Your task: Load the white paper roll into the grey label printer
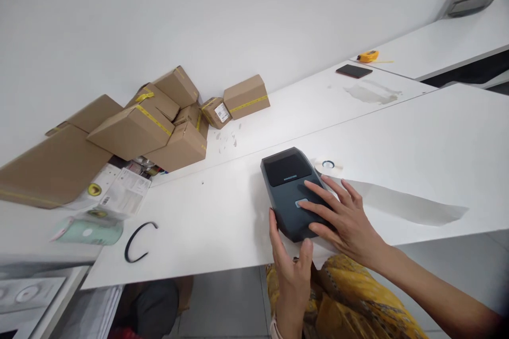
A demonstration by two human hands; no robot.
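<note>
A dark blue-grey device (pixel 283 195) with a black display panel and a pale blue button (pixel 301 203) stands at the table's front half. My left hand (pixel 292 270) grips its near left corner, fingers along the side and thumb at the near edge. Over its right side spreads my right hand (pixel 345 217), fingers apart, one fingertip on the button. Just right of the device, a long whitish strip (pixel 413 204) trails across the table. Beyond my right hand lies a small dark ring (pixel 328 164) on a pale piece. The device's underside is hidden.
Cardboard boxes (pixel 135 130) with yellow tape are piled at the back left, near plastic-wrapped packets (pixel 127 190) and a mint-green pack (pixel 93 231). A black headband (pixel 129 246) lies front left. At the back right are a dark flat tablet (pixel 353 71) and a yellow tape measure (pixel 368 56).
</note>
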